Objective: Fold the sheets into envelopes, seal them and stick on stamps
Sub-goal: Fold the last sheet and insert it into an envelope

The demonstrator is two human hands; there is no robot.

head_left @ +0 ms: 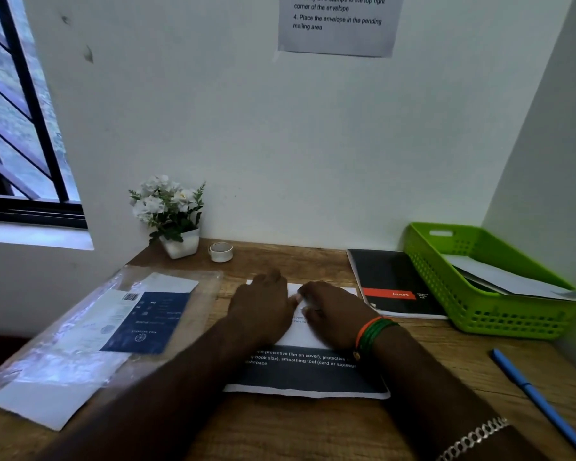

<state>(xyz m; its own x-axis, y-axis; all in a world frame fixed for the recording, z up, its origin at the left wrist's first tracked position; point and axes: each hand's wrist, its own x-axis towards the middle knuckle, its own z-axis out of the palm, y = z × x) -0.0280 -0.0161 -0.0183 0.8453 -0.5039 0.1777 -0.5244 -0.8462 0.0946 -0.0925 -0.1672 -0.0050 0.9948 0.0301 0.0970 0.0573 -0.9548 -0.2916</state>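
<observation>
Head camera looks down on a wooden desk [280, 427] set into a wall corner. At the desk's left edge lies a clear plastic packet [90, 331] with white and navy printed sheets inside, overhanging the edge. Behind it, at the back left corner, stands a white pot of white flowers [172, 216], with a roll of tape [221, 251] just beside it. In the middle, a white sheet [300, 334] lies folded over a dark printed page [308, 374]. Both hands rest on it: the left hand [263, 304] lies flat, fingers spread loosely and pressing down; the right hand [330, 311], bangles at the wrist, presses beside it, fingers curled slightly onto the paper, pinching nothing that shows. The forearms hide much of the sheet. Right of it lies a black notebook [396, 284], touching a green basket [492, 314] holding papers at the back right corner. A blue pen [539, 400] lies near the right edge
</observation>
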